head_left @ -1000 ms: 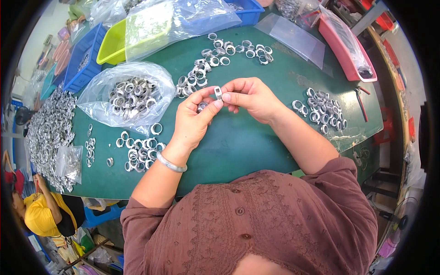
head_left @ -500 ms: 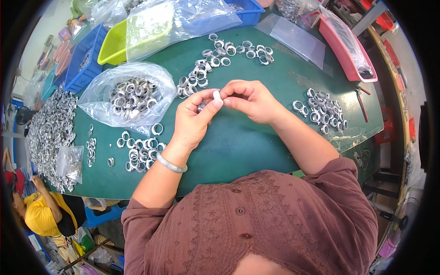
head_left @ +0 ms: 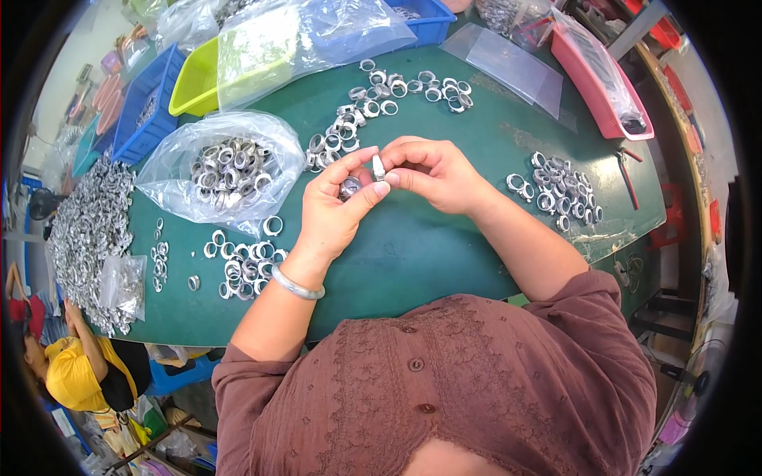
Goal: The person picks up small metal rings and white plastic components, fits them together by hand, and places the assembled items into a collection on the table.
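Over the middle of a green table (head_left: 429,246) my two hands meet. My left hand (head_left: 337,210) pinches a small silver metal ring (head_left: 349,187) between thumb and fingers; a silver bangle circles that wrist. My right hand (head_left: 436,174) holds a second small silver ring piece (head_left: 379,166) upright at its fingertips, just above and touching the left hand's fingers. Loose silver rings (head_left: 246,266) lie left of my left wrist, more rings (head_left: 559,190) to the right of my right forearm.
A clear bag of rings (head_left: 226,166) sits at left, with a ring cluster (head_left: 373,103) behind my hands. Blue bins (head_left: 147,111), a yellow-green tray (head_left: 198,79) and a red tray (head_left: 599,79) line the far edge. A big heap of rings (head_left: 83,230) lies far left; a person in yellow (head_left: 75,373) sits below.
My hands have stayed together over the table; the fingers have turned the ring pieces slightly, and the small piece now stands upright at my right fingertips.
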Available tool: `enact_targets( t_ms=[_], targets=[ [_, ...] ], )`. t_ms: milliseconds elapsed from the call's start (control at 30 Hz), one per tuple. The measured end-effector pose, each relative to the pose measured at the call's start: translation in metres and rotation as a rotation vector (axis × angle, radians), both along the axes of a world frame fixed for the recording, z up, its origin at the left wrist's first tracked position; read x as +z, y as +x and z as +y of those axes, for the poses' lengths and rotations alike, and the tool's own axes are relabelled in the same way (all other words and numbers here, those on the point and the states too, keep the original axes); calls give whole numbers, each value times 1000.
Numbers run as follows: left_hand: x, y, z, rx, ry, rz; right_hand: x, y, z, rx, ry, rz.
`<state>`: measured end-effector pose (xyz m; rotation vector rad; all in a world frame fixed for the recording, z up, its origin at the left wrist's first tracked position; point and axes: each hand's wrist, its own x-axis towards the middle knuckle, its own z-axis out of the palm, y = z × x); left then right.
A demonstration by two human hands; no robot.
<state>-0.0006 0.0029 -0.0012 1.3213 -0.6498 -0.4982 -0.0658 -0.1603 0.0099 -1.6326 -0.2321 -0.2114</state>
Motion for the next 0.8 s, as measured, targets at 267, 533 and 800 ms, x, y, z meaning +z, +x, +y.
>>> enact_targets(
  t_ms=[267, 533, 800],
  targets=[
    [1, 7, 6, -256, -39, 590, 8, 1, 2, -208, -720, -516],
    [-4, 10, 8, -395, -150, 543, 9, -5, 6, -262, -552, -456],
    [-5, 7, 8, -308, -135, 300, 9, -5, 3, -258, -567, -527]
  ],
)
